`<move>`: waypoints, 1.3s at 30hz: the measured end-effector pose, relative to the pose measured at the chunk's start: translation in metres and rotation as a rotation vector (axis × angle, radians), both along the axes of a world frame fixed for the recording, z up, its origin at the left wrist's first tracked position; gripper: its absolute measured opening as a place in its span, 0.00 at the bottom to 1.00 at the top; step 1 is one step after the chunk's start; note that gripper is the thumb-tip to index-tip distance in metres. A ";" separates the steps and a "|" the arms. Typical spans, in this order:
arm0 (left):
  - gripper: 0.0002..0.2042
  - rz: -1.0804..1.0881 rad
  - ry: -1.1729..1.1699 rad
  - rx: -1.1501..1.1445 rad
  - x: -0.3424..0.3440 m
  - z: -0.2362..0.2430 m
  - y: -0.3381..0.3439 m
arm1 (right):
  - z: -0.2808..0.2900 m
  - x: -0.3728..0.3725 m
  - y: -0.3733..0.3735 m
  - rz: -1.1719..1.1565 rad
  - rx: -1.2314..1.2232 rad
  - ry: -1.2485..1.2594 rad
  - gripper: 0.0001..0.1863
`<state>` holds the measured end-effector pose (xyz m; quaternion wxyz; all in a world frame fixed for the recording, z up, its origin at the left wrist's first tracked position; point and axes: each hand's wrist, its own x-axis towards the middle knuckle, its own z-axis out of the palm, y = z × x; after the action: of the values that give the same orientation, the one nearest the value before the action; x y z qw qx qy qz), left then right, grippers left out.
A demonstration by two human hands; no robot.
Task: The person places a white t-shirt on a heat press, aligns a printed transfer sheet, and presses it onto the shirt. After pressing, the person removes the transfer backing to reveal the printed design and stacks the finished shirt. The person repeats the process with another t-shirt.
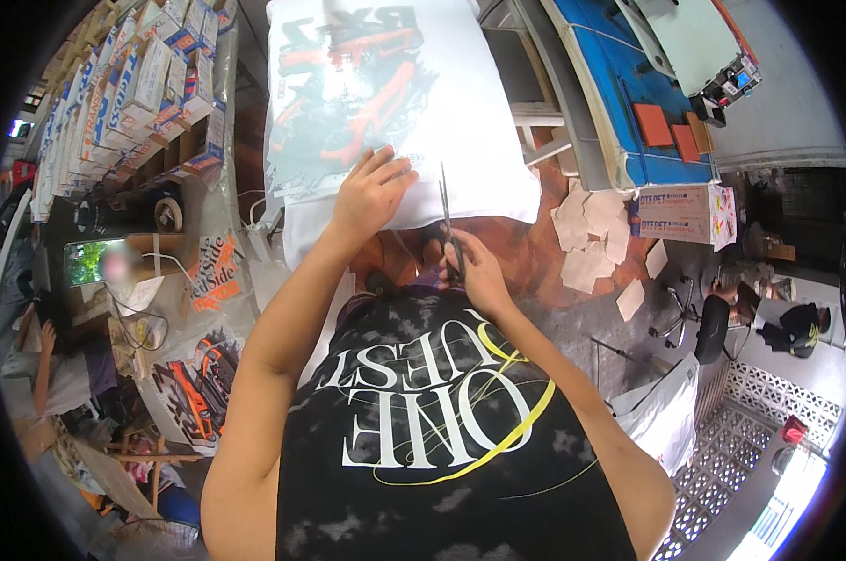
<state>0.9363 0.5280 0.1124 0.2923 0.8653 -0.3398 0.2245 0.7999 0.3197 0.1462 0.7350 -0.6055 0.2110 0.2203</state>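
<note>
Fingers [393, 170] of the left hand [371, 194] are spread flat on the white printed sheet [470, 140], which is laid over the table's [287, 238] near edge. Scissors [447, 220] are gripped by the right hand [474, 271], blades pointed up at the sheet's near edge. Paper scraps [591, 234] are seen on the floor.

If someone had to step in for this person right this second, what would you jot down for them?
Left hand: flat, palm down, on the printed film sheet over the white garment.
Right hand: gripping scissors, blades pointing away along the sheet's right edge.
Done: garment and sheet laid out on the work surface.
Left: how far the cut has gone cannot be told; cutting along that edge looks unfinished.
</note>
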 end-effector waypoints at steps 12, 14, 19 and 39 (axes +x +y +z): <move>0.12 -0.005 0.065 0.039 0.000 0.005 0.000 | 0.001 0.017 0.010 0.012 -0.146 -0.015 0.27; 0.12 -0.002 0.071 0.040 -0.001 0.006 -0.001 | 0.000 0.017 0.010 0.008 -0.166 -0.020 0.26; 0.12 0.026 0.023 0.084 0.001 0.012 -0.010 | 0.004 0.013 0.009 0.020 -0.165 0.011 0.26; 0.10 -0.041 0.186 -0.159 -0.035 0.069 -0.033 | 0.004 0.083 0.017 -0.149 -0.149 0.032 0.16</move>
<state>0.9015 0.4954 0.1818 0.3948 0.8494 -0.3100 0.1633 0.8832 0.3372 0.1500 0.6989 -0.6375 0.2831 0.1583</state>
